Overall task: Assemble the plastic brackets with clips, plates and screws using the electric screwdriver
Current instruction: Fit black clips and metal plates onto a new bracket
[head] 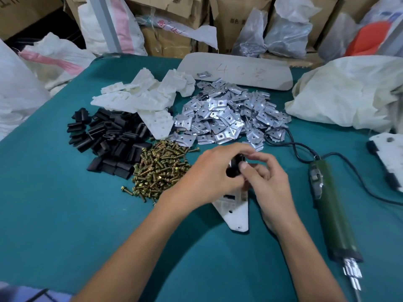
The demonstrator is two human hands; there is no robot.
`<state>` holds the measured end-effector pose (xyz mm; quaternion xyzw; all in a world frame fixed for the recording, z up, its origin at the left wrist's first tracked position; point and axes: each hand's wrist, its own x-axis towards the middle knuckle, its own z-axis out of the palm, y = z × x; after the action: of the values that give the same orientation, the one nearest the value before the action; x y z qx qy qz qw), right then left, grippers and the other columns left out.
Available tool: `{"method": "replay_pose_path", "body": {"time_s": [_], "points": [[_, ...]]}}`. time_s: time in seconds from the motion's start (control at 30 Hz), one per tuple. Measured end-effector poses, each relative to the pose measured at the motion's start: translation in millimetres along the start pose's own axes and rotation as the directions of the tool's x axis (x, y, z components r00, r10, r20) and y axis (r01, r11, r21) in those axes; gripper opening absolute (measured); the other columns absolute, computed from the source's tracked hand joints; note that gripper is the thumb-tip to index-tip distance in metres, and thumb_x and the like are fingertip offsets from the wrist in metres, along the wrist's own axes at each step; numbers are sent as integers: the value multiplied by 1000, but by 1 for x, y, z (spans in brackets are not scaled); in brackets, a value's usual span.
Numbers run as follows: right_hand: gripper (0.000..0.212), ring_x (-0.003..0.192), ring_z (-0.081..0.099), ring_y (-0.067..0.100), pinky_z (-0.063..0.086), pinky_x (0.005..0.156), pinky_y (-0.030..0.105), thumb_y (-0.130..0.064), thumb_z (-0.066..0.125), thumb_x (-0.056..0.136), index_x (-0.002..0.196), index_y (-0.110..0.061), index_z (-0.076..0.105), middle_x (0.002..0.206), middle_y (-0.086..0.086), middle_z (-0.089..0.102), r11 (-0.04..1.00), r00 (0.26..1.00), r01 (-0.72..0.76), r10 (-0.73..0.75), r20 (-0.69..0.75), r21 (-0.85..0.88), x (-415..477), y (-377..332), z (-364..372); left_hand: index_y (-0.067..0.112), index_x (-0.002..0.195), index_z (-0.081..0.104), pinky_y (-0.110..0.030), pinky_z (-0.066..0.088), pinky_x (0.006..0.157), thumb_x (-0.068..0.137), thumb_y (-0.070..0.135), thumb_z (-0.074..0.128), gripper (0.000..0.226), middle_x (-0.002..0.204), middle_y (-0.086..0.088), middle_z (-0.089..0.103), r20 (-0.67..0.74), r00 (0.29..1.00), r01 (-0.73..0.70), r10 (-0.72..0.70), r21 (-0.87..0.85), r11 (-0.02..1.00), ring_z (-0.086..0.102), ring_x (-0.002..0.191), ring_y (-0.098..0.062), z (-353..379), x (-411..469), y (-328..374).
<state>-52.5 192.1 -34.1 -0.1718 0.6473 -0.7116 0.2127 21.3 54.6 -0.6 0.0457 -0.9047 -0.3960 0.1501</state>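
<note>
From the head camera we see our left hand (209, 168) and right hand (268, 182) both curled round one black clip (234, 168), pinching it over the white bracket (234, 212) that lies on the green table (65, 214). The electric screwdriver (329, 203) lies to the right, apart from both hands, and the screw pile (159, 168) sits just left.

Clips (109, 136) left of screws (160, 168) (plates (226, 114) behind).

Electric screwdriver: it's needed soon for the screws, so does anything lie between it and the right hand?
Nothing visible does. The electric screwdriver lies to the right of the right hand, with only bare green tablecloth between them. That hand is occupied, though, gripping a black clip together with the left hand.
</note>
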Motion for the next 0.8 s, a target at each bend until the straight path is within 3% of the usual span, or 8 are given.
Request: {"method": "replay_pose_path", "body": {"time_s": [0.07, 0.17, 0.27, 0.33, 0.43, 0.57, 0.7, 0.8], "points": [[21, 60, 63, 13, 53, 59, 23, -4, 69, 93, 107, -18, 64, 70, 2, 70, 1000, 999, -13, 14, -45, 10, 4, 1, -3, 33, 131, 59, -31, 53, 95, 84, 19, 72, 51, 127, 20, 64, 22, 1000, -18, 18, -24, 1000, 58, 117, 3, 6, 4, -10], [22, 58, 63, 14, 52, 62, 32, -16, 63, 88, 100, -32, 68, 69, 6, 72, 999, 983, -30, 24, -184, -29, 10, 2, -7, 36, 128, 60, -24, 51, 98, 86, 21, 76, 48, 132, 24, 57, -62, 998, 18, -22, -65, 998, 54, 118, 8, 4, 5, -27], [33, 61, 63, 13, 51, 67, 38, -15, 54, 92, 100, -43, 70, 71, -1, 73, 998, 965, -44, 33, -258, -37, 14, 4, -12, 29, 119, 65, -30, 51, 97, 89, 18, 75, 34, 124, 15, 59, -228, 969, 100, -98, -3, 995, 57, 109, 2, -3, 8, -46], [37, 62, 64, 11, 51, 71, 40, -10, 51, 95, 102, -39, 72, 72, -5, 73, 998, 961, -60, 49, -271, -33, 15, 4, -14, 25, 118, 66, -29, 46, 102, 90, 18, 73, 30, 126, 9, 58, -260, 958, 148, -119, 96, 984, 56, 112, -4, -5, 9, -53], [37, 65, 64, 10, 53, 72, 35, -3, 51, 93, 105, -31, 71, 71, -3, 72, 996, 964, -92, 88, -253, -5, 15, 4, -14, 17, 120, 68, -19, 31, 105, 92, 17, 72, 29, 126, 0, 59, -313, 946, 174, -78, 291, 941, 50, 120, -18, 1, 7, -53], [28, 65, 61, 6, 52, 62, 19, -6, 63, 95, 106, -31, 68, 75, -3, 74, 996, 973, -88, 78, -216, -35, 14, 4, -15, 14, 113, 70, -26, 32, 91, 92, 32, 67, 28, 105, -5, 58, -444, 895, 170, 34, 412, 895, 39, 103, -19, 10, -1, -39], [26, 67, 61, 7, 52, 62, 18, -10, 62, 98, 108, -33, 67, 72, -3, 71, 994, 975, -69, 50, -215, -80, 12, 4, -14, 18, 107, 74, -31, 27, 90, 84, 78, 46, 70, 106, -2, 50, -271, 957, 231, -100, 508, 830, 28, 100, -19, 23, -8, -28], [25, 69, 64, 6, 52, 64, 23, -12, 58, 101, 109, -34, 67, 83, -2, 76, 993, 967, -78, 54, -249, -86, 13, 4, -13, 22, 109, 71, -29, 27, 91, 76, 85, 46, 75, 109, 3, 44, -171, 972, 226, -161, 501, 835, 25, 102, -17, 28, -7, -23]]}}
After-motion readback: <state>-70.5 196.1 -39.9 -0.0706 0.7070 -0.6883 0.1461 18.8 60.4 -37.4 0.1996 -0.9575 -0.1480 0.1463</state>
